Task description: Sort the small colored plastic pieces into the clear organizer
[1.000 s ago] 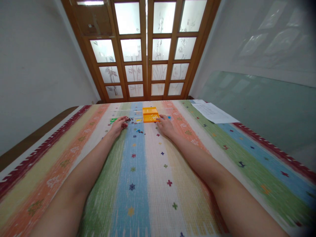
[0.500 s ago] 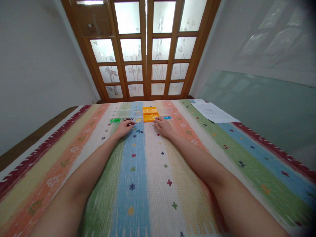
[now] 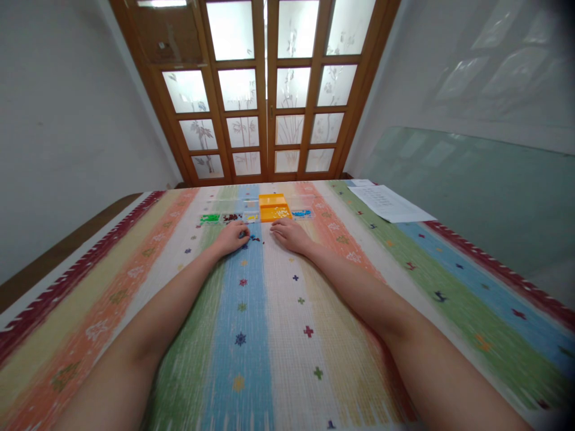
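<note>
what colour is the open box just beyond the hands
The open box is bright yellow-orange, lid included; the head view shows it best.

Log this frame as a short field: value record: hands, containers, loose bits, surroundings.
left_hand: left hand beside loose blue and dark pieces; grip unclear
right_hand: right hand in front of the orange box; grip unclear
orange_box: orange box, open, white pieces inside
clear_containers: clear containers flanking it; left to right, green pieces, dark brown pieces, yellow pieces, then blue pieces beyond the box
surface: striped tablecloth
paper: printed sheet, right side
background: wood-framed glass doors
</note>
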Demonstrator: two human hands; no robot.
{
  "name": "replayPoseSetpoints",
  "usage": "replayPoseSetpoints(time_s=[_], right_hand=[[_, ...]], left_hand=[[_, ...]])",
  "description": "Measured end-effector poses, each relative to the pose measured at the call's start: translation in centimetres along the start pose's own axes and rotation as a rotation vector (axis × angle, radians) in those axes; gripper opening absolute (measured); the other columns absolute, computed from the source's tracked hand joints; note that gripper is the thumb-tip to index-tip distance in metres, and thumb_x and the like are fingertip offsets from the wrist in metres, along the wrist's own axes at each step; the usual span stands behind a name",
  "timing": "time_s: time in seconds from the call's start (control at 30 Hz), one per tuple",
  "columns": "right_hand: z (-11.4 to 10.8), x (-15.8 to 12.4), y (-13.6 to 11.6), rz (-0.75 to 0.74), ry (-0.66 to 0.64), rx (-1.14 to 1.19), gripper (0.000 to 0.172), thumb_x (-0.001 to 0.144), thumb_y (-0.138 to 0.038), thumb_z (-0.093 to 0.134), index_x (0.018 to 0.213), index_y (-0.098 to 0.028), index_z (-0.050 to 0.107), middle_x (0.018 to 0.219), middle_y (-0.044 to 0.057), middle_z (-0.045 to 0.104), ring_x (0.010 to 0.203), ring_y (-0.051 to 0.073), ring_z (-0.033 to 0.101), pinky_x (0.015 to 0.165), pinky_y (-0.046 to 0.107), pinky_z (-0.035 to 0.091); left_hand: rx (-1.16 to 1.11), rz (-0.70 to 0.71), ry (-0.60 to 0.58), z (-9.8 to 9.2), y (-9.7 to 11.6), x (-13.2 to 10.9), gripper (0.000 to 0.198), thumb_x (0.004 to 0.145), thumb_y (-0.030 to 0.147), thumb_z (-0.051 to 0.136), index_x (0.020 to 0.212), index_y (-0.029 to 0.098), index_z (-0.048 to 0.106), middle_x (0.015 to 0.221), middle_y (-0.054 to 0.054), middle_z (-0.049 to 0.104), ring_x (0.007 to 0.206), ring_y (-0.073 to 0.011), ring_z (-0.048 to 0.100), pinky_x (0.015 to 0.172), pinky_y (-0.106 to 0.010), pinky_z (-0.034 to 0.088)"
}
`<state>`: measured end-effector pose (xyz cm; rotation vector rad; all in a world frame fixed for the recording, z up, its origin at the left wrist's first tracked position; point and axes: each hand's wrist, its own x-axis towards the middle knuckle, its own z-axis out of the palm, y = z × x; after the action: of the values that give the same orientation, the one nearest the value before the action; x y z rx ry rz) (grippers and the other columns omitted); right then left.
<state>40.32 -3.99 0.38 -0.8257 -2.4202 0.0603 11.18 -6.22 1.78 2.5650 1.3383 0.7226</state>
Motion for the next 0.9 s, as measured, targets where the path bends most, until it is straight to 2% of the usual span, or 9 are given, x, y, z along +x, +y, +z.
replayPoseSetpoints(time_s=[0.17,0.33,0.43,0.6,0.9], right_hand=[[0.0,0.1,-0.3,-0.026,-0.005,0.012,0.024,0.101,-0.022,0.055,0.112,-0.023,0.077,0.119,0.009,0.072,0.114,0.024,0.063,0.102,0.041,0.049],[-0.2,0.3,-1.6,-0.087,-0.052,0.038,0.024,0.101,-0.022,0.056,0.113,-0.023,0.077,0.118,0.008,0.072,0.111,0.023,0.064,0.102,0.039,0.049],[-0.1,0.4,-2.2,-0.124,-0.054,0.058,0.024,0.101,-0.022,0.057,0.114,-0.022,0.077,0.117,0.009,0.072,0.111,0.023,0.064,0.102,0.040,0.049],[0.0,0.4,-2.3,-0.138,-0.049,0.062,0.023,0.100,-0.022,0.059,0.113,-0.020,0.077,0.117,0.010,0.072,0.110,0.023,0.064,0.101,0.040,0.050],[-0.2,0.5,-4.0,-0.210,-0.101,0.097,0.031,0.099,-0.023,0.061,0.127,-0.022,0.072,0.134,0.012,0.066,0.124,0.025,0.059,0.109,0.046,0.046]], left_hand=[[-0.005,0.019,-0.024,0.0,0.0,0.0,0.011,0.087,0.028,0.065,0.083,0.022,0.073,0.092,-0.007,0.067,0.094,-0.0264,0.063,0.090,-0.040,0.048],[-0.079,0.083,-0.067,0.3,0.8,0.1,0.012,0.088,0.029,0.065,0.084,0.022,0.074,0.092,-0.007,0.068,0.094,-0.0248,0.063,0.090,-0.039,0.048],[-0.086,0.089,-0.093,0.5,1.3,0.2,0.014,0.091,0.028,0.062,0.091,0.022,0.075,0.095,-0.007,0.070,0.096,-0.0234,0.063,0.091,-0.037,0.048],[-0.016,0.037,-0.033,0.5,1.0,0.1,0.021,0.094,0.024,0.057,0.105,0.023,0.075,0.100,-0.005,0.070,0.097,-0.0224,0.063,0.092,-0.036,0.049],[0.035,0.048,-0.041,0.4,0.3,-0.1,0.017,0.091,0.023,0.060,0.096,0.023,0.076,0.094,-0.005,0.069,0.097,-0.0229,0.064,0.091,-0.036,0.049]])
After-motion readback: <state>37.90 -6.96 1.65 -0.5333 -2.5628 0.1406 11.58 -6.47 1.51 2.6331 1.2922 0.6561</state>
